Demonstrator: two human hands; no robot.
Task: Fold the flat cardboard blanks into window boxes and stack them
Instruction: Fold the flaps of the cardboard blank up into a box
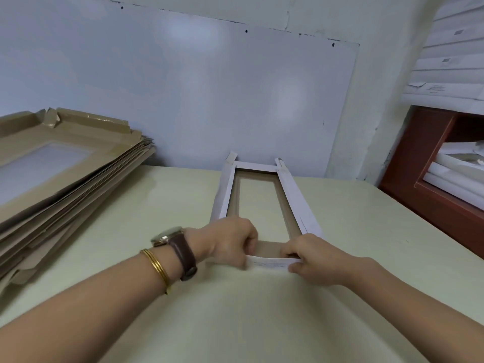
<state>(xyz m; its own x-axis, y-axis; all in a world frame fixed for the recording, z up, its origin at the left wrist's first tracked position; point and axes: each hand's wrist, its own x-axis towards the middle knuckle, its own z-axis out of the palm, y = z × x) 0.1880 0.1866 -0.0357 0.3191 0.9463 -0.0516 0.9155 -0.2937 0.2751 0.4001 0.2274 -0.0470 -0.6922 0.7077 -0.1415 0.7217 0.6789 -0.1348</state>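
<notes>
The left hand (231,243) and right hand (313,259) pinch the near flap (269,263) of the window box (294,195), fingers (251,238) curled round its ends. This grip apparently serves to fold it upright.

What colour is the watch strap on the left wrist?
The watch strap is dark brown; the head view shows it clearly.

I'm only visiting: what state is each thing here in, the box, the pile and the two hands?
Box: half folded, long sides turned up, lying on the table.
Near flap: bent up, held at both ends.
Left hand: grips the flap's left end.
Right hand: grips the flap's right end.
Pile of blanks: flat, unfolded, stacked at the left.
</notes>
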